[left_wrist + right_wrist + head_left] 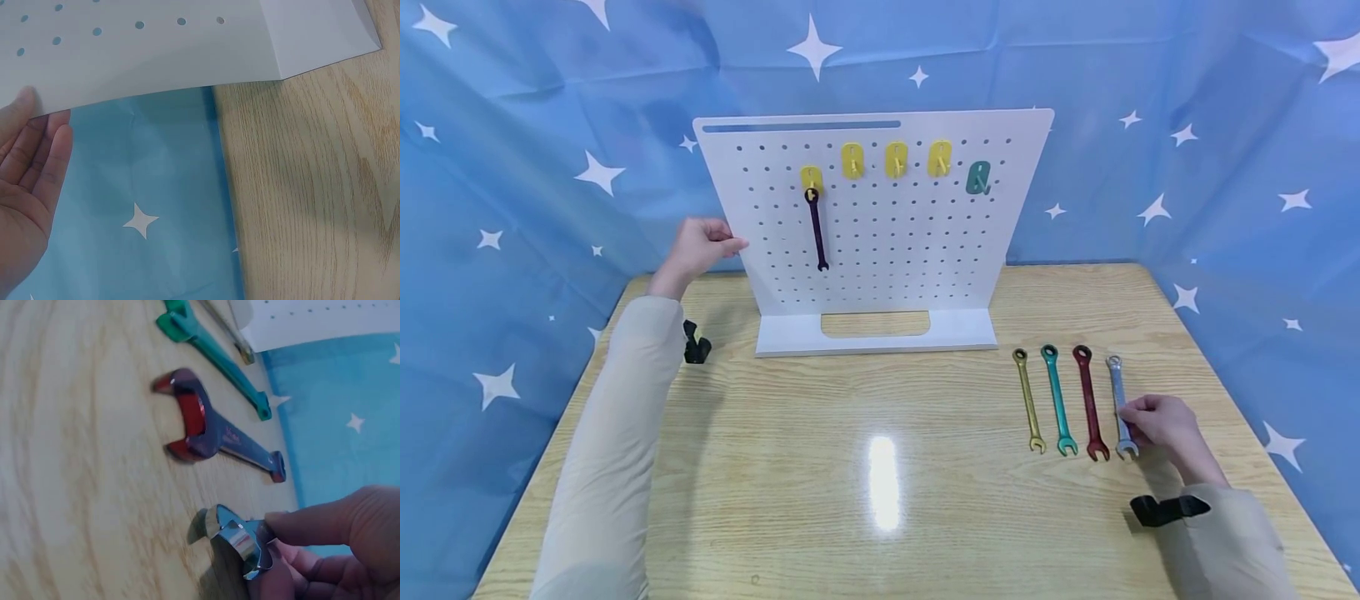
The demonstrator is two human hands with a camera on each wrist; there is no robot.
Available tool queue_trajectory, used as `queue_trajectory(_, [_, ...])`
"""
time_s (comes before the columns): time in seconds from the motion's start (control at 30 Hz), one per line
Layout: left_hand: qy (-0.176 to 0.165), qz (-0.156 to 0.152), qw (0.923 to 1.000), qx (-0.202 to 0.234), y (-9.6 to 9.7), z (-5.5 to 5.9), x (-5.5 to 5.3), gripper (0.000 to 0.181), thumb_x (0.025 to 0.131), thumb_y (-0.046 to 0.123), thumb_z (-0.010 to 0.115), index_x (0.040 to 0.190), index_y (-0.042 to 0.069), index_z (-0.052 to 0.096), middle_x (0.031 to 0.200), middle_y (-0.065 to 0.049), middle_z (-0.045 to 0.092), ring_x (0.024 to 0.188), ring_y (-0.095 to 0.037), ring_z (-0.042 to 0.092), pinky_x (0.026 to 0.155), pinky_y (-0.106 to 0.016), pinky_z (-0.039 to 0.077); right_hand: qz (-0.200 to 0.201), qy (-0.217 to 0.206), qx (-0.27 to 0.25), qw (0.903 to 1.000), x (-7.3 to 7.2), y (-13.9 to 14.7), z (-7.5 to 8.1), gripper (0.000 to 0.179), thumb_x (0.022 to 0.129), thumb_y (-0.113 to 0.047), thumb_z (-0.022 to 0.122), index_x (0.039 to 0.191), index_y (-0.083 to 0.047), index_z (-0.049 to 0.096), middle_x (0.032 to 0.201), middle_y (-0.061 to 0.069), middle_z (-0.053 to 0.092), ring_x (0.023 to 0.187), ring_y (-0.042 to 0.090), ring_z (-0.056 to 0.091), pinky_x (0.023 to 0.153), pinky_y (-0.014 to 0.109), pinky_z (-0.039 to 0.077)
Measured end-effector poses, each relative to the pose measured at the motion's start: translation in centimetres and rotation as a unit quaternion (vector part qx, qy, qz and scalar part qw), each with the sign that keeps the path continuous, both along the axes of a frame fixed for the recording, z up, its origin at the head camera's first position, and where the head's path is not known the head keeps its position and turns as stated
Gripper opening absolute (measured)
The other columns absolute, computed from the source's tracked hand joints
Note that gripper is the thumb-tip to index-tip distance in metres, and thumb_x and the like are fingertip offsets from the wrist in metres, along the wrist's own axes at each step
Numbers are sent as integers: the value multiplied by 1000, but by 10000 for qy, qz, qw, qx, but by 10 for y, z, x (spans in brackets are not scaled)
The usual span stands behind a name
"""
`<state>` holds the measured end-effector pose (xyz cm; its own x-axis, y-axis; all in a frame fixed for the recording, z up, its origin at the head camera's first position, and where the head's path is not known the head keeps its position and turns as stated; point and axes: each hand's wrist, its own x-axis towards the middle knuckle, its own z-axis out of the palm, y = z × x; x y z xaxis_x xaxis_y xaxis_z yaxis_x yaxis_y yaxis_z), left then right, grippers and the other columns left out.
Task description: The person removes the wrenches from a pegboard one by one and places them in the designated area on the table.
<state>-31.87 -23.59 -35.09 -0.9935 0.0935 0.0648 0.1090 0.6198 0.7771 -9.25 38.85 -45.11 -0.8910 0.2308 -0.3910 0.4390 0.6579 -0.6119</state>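
Note:
At its left edge, my left hand [698, 247] pinches the white pegboard [880, 287], thumb in front and fingers behind, as the left wrist view shows. Between thumb and fingers of my right hand [1165, 423] is the shaft of a silver combination wrench [1117, 385]; its open end [240, 540] points out toward the near side. Beside it lie a red wrench [1087, 400], a green wrench [1057, 396] and a gold wrench [1027, 396], roughly parallel on the table. A dark purple wrench [817, 229] hangs by its ring from a yellow hook [812, 177] on the board.
Along the board's upper part are more yellow hooks [897, 159] and one green hook [978, 177]. The pegboard's flat foot [790, 336] rests on the wooden table [820, 467]. A blue cloth with white stars [1097, 100] surrounds the table's back and sides.

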Motion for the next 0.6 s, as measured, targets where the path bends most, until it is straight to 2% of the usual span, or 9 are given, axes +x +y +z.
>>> queue_trajectory(0.3, [6, 4, 10000, 1, 0, 1, 1, 26, 90, 20, 66, 88, -6, 65, 65, 7, 62, 65, -10, 56, 71, -32, 46, 225, 87, 411, 9989, -3, -2, 1, 24, 88, -14, 59, 80, 9, 58, 60, 2, 57, 54, 13, 57, 51, 28, 50])
queue_trajectory(0.5, [3, 17, 10000, -22, 1, 2, 2, 26, 90, 20, 65, 88, -6, 65, 64, 7, 61, 65, -11, 55, 67, -29, 43, 326, 109, 677, 9971, -5, -2, 3, 25, 89, -15, 60, 76, 6, 58, 59, 1, 57, 54, 13, 55, 50, 28, 47])
queue_trajectory(0.6, [-11, 22, 10000, -22, 1, 2, 3, 27, 90, 21, 66, 89, -6, 65, 64, 7, 61, 65, -11, 55, 69, -32, 44, 337, 153, 768, 9964, -5, -1, 3, 26, 89, -16, 61, 74, 5, 58, 59, 1, 57, 55, 15, 53, 51, 29, 44])
